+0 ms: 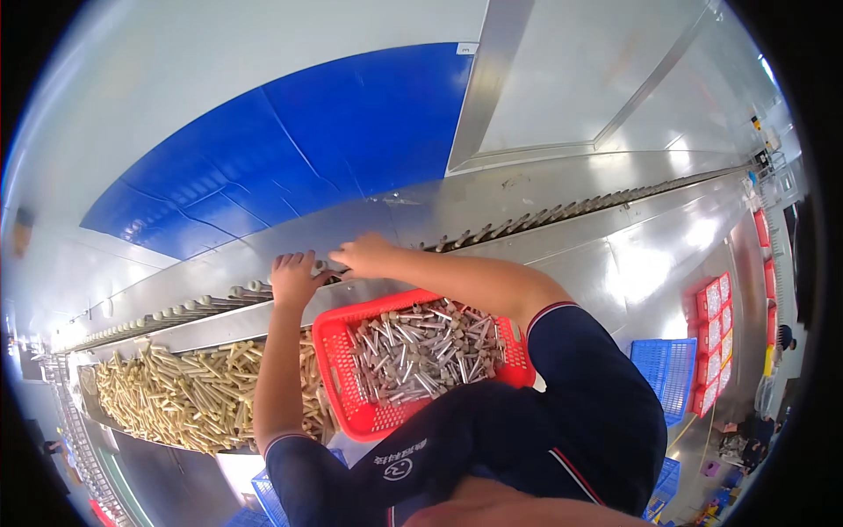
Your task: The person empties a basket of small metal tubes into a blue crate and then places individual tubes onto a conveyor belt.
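Both my hands are at a narrow conveyor line that crosses in front of me and carries a row of upright, round-topped pieces. My left hand has its fingers curled over the line. Close beside it, my right hand reaches across with its fingertips pinched together. Small dark and pale parts show between the two hands, but the fingers hide what each one grips. Just below my arms sits a red perforated basket, full of metal rods with brownish heads.
Pale yellow sticks lie heaped in a trough left of the basket. Thin rods continue along the line to the right. A blue crate and red trays stand at right. Behind the line rises a metal wall with a blue panel.
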A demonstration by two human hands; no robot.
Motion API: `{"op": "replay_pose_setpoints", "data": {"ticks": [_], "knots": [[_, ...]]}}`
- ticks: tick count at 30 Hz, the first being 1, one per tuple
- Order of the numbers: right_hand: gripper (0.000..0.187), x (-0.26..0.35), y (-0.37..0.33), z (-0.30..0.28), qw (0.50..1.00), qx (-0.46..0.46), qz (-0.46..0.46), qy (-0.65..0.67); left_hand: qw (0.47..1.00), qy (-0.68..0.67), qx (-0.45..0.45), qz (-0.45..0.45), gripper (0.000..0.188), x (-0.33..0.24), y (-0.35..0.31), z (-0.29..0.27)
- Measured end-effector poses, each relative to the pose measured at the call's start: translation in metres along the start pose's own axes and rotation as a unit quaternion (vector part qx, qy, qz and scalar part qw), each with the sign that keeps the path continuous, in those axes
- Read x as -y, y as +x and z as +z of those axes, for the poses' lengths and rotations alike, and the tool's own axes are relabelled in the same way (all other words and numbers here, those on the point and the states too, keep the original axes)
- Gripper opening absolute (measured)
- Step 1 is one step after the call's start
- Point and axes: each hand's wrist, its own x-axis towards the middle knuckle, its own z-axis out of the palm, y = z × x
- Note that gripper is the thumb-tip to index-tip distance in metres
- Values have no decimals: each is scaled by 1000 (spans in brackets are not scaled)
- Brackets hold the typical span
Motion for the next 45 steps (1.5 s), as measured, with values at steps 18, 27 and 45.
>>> {"op": "replay_pose_setpoints", "data": {"ticks": [18, 27, 45], "knots": [[44, 33, -160, 11, 965, 148, -121, 181, 900, -207, 379, 66, 48, -133, -110, -36], [59, 10, -65, -4, 965, -235, -49, 104, 986, -5, -99, -133, 63, -8, -72, -43], [53, 51, -147, -9, 988, 36, -55, 142, 991, -60, 85, 87, 21, 1, 16, -17]]}}
